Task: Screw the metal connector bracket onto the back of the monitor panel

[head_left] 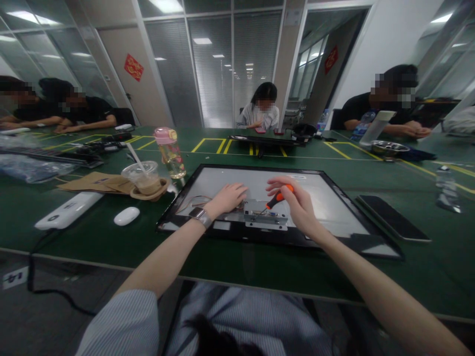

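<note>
A flat display panel [322,198] with a black frame and pale back lies on the table before me. A metal bracket [252,222] with connector ports is at its near edge. My right hand [301,210] grips a screwdriver [275,199] with an orange and black handle; its shaft slants down and left to the bracket's ports. I cannot make out exactly what the tip touches. Just left of the bracket, my left hand [229,197] rests palm down on the panel, fingers stretched out, a watch on its wrist. Thin wires [195,201] run beside it.
Left of the panel are a pink-lidded bottle [171,155], an iced drink cup [143,175] in a holder, a white earbud case [126,216] and a white power strip [70,210]. A phone [393,217] lies to the right. Several people sit across the green table [222,262].
</note>
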A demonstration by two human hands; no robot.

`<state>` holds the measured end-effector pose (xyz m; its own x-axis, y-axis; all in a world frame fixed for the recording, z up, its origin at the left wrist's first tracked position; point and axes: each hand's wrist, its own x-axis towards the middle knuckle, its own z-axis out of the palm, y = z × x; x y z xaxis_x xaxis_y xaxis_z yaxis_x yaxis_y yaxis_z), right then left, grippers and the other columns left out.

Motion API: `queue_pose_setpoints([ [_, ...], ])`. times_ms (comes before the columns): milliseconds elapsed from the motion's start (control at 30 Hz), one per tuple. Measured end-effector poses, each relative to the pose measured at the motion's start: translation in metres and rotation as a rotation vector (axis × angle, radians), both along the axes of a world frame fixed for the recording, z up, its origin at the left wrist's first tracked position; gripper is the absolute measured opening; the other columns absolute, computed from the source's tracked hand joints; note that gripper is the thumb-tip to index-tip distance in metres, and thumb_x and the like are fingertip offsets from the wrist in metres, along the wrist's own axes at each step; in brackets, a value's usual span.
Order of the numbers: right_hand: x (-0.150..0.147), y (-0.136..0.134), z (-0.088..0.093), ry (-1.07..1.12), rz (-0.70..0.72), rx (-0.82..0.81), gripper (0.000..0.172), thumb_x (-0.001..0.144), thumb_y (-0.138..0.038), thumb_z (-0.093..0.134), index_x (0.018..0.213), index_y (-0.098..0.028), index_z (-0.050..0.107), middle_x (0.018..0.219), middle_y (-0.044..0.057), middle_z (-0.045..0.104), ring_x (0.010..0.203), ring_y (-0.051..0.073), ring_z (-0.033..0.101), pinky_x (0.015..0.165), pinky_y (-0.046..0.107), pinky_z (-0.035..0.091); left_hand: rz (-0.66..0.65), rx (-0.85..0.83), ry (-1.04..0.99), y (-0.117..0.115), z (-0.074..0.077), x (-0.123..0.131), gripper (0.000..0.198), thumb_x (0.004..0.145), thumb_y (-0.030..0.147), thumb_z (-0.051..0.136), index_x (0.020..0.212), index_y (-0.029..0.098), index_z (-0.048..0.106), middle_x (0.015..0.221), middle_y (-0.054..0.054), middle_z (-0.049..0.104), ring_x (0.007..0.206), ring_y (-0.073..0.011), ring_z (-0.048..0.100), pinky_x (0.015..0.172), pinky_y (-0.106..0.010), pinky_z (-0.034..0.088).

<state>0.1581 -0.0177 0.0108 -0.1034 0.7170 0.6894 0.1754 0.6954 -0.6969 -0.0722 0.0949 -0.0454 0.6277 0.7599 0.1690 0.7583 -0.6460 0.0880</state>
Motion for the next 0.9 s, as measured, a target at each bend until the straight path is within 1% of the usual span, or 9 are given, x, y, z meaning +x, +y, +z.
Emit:
queue_pose_setpoints([
  [67,-0.0016,0.0000,-0.0028,0.016,0.038,-0.006,0.032,0.109,-0.049,0.050,0.122,-0.026,0.068,0.113,0.009,0.074,0.092,0.022,0.074,0.082,0.041,0.064,-0.002,-0.001,-0.004,-0.0007,0.0006,0.0003,0.045,0.113,0.035,0.039,0.152,0.017,0.052,0.161,-0.017,0.051,0.150,-0.0296,0.049,0.124,-0.049,0.039],
  [133,-0.0031,0.0007,-0.0053,0.023,0.060,0.002,0.033,0.109,-0.050,0.050,0.127,-0.026,0.064,0.117,0.010,0.075,0.096,0.023,0.074,0.084,0.042,0.064,-0.009,0.002,-0.003,-0.0015,0.0013,0.0006,0.044,0.113,0.034,0.039,0.151,0.018,0.052,0.161,-0.017,0.052,0.150,-0.0290,0.050,0.124,-0.049,0.040],
  [300,-0.0023,0.0022,-0.0081,-0.010,0.113,-0.038,0.031,0.108,-0.047,0.055,0.130,-0.026,0.056,0.108,0.007,0.077,0.094,0.022,0.076,0.085,0.041,0.064,-0.008,0.004,0.014,-0.0038,0.0038,0.0015,0.044,0.113,0.033,0.039,0.151,0.016,0.052,0.161,-0.017,0.052,0.150,-0.0278,0.050,0.124,-0.046,0.039],
  [367,-0.0008,0.0023,-0.0082,-0.034,0.133,-0.068,0.032,0.106,-0.047,0.059,0.129,-0.025,0.055,0.106,0.007,0.077,0.092,0.021,0.076,0.082,0.040,0.064,-0.010,-0.003,0.022,-0.0038,0.0043,0.0015,0.045,0.113,0.034,0.038,0.152,0.015,0.052,0.161,-0.017,0.051,0.150,-0.0278,0.049,0.124,-0.045,0.038],
  [467,0.0005,0.0025,-0.0084,-0.062,0.133,-0.104,0.029,0.105,-0.047,0.058,0.122,-0.024,0.057,0.094,0.005,0.077,0.085,0.021,0.076,0.077,0.038,0.062,-0.017,-0.009,0.023,-0.0026,0.0038,0.0008,0.045,0.113,0.033,0.038,0.152,0.016,0.051,0.161,-0.017,0.051,0.152,-0.0279,0.047,0.125,-0.046,0.038],
  [533,0.0003,0.0031,-0.0088,-0.087,0.100,-0.116,0.025,0.105,-0.046,0.057,0.116,-0.023,0.058,0.087,0.004,0.078,0.081,0.020,0.076,0.077,0.038,0.061,-0.019,-0.004,0.015,-0.0016,0.0028,0.0001,0.045,0.113,0.033,0.038,0.152,0.017,0.052,0.161,-0.017,0.053,0.152,-0.0282,0.047,0.125,-0.048,0.038],
  [633,-0.0012,0.0039,-0.0095,-0.098,0.018,-0.117,0.021,0.103,-0.044,0.059,0.109,-0.023,0.060,0.083,0.004,0.079,0.076,0.020,0.076,0.076,0.037,0.060,-0.014,0.003,0.010,-0.0007,0.0014,-0.0004,0.045,0.113,0.034,0.037,0.152,0.018,0.051,0.160,-0.016,0.053,0.150,-0.0288,0.049,0.124,-0.047,0.039],
  [767,-0.0030,0.0026,-0.0082,-0.029,-0.071,-0.083,0.018,0.099,-0.041,0.062,0.102,-0.024,0.059,0.076,0.002,0.078,0.067,0.019,0.074,0.067,0.034,0.060,-0.007,-0.001,0.024,-0.0011,0.0014,0.0002,0.046,0.113,0.035,0.036,0.152,0.017,0.052,0.162,-0.017,0.052,0.149,-0.0293,0.050,0.124,-0.047,0.038],
  [900,-0.0026,-0.0007,-0.0053,0.031,-0.171,-0.028,0.018,0.095,-0.041,0.066,0.091,-0.025,0.058,0.065,-0.002,0.070,0.054,0.016,0.069,0.055,0.030,0.057,-0.004,-0.006,0.029,-0.0015,0.0014,0.0001,0.047,0.113,0.036,0.035,0.154,0.017,0.050,0.163,-0.018,0.050,0.151,-0.0285,0.049,0.125,-0.047,0.037],
])
